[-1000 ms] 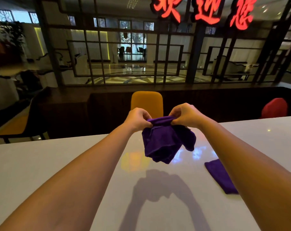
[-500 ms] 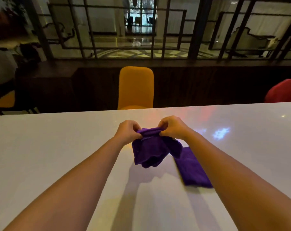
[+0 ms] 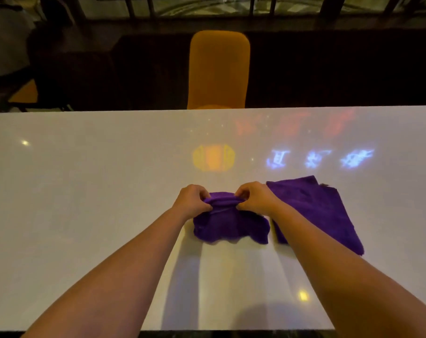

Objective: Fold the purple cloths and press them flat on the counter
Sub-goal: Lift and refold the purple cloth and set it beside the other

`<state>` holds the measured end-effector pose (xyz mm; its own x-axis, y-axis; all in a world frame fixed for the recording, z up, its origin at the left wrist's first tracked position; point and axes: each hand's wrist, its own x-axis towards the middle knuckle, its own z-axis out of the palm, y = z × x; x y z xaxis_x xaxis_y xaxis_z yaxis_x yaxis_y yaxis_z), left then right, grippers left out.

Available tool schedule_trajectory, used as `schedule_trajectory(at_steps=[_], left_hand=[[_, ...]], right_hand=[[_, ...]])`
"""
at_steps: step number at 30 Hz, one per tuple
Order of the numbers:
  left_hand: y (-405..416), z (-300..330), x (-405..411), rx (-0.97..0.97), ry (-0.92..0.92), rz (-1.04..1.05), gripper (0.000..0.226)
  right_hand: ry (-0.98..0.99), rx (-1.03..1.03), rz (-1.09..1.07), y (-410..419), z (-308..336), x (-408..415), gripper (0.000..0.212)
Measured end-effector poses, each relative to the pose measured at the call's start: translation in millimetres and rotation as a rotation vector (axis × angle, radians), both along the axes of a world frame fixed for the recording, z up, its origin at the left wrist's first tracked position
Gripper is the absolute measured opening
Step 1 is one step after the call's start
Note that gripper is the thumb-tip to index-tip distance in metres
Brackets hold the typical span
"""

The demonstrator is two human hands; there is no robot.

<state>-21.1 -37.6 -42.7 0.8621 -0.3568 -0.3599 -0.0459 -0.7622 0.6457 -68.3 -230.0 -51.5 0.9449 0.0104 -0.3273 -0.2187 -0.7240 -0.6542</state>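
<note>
A crumpled purple cloth (image 3: 227,225) lies partly on the white counter (image 3: 85,181), its lower edge resting on the surface. My left hand (image 3: 192,200) pinches its upper left edge and my right hand (image 3: 253,197) pinches its upper right edge, the two close together. A second purple cloth (image 3: 314,208), folded into a flat rectangle, lies on the counter just to the right, partly hidden by my right forearm.
An orange chair (image 3: 218,69) stands behind the counter's far edge, at the middle. A dark partition runs behind it. Coloured light reflections glint on the counter top beyond the cloths. The counter's near edge runs along the bottom of the view.
Both hands have brought the crumpled cloth down from the air until its lower part rests on the counter. My head has tilted downward, so the folded cloth shows more fully.
</note>
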Motion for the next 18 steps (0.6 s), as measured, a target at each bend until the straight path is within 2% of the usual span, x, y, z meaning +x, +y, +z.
schedule_trajectory(at_steps=[6, 11, 15, 18], left_hand=[[-20.3, 19.0, 8.5, 0.171, 0.052, -0.144, 0.035], [-73.9, 52.3, 6.7, 0.161, -0.066, -0.219, 0.049], [-129.4, 56.6, -11.0, 0.07, -0.191, -0.343, 0.059], [-160.4, 36.1, -29.1, 0.109, -0.239, -0.477, 0.072]], right_hand=[[0.005, 0.059, -0.003, -17.3, 13.1, -9.1, 0.031], [-0.087, 0.038, -0.159, -71.1, 47.9, -27.3, 0.036], [-0.139, -0.107, -0.257, -117.9, 57.7, -51.0, 0.048], [-0.1, -0.317, -0.189, -141.8, 43.7, -68.6, 0.064]])
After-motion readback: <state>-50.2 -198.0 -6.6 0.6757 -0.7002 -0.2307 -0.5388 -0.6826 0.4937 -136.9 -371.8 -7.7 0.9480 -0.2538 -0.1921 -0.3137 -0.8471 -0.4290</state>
